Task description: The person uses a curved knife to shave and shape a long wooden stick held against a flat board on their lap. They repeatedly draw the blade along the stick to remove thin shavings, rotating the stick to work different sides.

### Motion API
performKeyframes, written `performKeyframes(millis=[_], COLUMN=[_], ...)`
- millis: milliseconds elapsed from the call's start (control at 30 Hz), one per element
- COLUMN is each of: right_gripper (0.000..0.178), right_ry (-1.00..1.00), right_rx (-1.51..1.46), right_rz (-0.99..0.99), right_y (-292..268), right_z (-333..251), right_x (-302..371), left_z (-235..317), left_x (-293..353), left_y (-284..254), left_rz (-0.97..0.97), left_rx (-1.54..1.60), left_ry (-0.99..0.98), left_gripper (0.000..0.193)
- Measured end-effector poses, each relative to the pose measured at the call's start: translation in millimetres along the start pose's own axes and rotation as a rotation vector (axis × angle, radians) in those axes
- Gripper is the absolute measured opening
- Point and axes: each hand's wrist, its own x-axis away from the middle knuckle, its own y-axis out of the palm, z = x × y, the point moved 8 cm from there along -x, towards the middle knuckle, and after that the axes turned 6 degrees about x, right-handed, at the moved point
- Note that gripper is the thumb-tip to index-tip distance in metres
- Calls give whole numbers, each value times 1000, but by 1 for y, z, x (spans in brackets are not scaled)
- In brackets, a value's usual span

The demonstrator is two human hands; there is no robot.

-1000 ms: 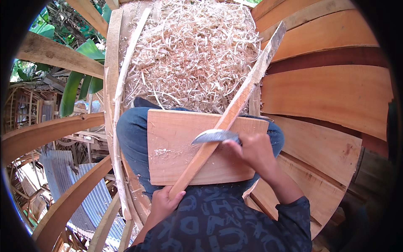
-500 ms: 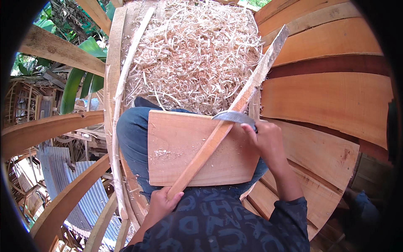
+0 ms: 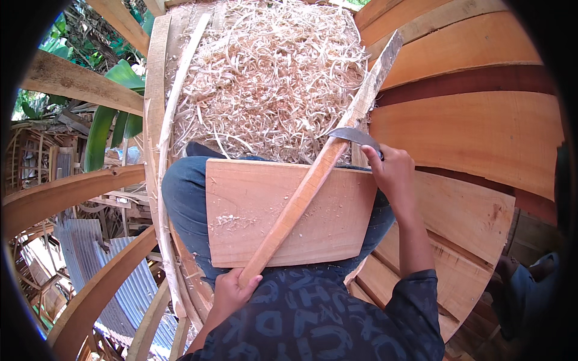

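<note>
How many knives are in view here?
1. The knife is in the right hand, its curved blade across the wooden stick that the left hand grips. Any under the shavings would be hidden.

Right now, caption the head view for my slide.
Left hand grips a wooden stick by its near end; right hand holds a curved knife across it.

Lettering is shown on the dark printed shirt (image 3: 319, 319) worn by the person. Large block capitals are set in muted grey-blue, several rows deep, across the torso. The rows are bent by folds in the cloth and are cut off by the lower edge of the view. Single letters can be picked out, but whole words can perhaps not be made out with certainty.
</note>
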Motion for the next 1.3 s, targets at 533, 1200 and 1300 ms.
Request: performKeyframes(millis=[533,1200,1300], right_gripper=[51,26,26], right_ry=[-349,218,139], right_rx=[34,-587,-532], right_rz=[97,-119,-83], right_y=[0,10,17], right_z=[-22,-6,-12], right_x=[8,122,127], left_z=[-5,-12,-4], left_x=[-1,6,11], left_y=[1,25,25], left_rz=[10,-410,-348], left_rx=[22,253,214], left_ry=[41,-256,-243], left_gripper=[37,33,27])
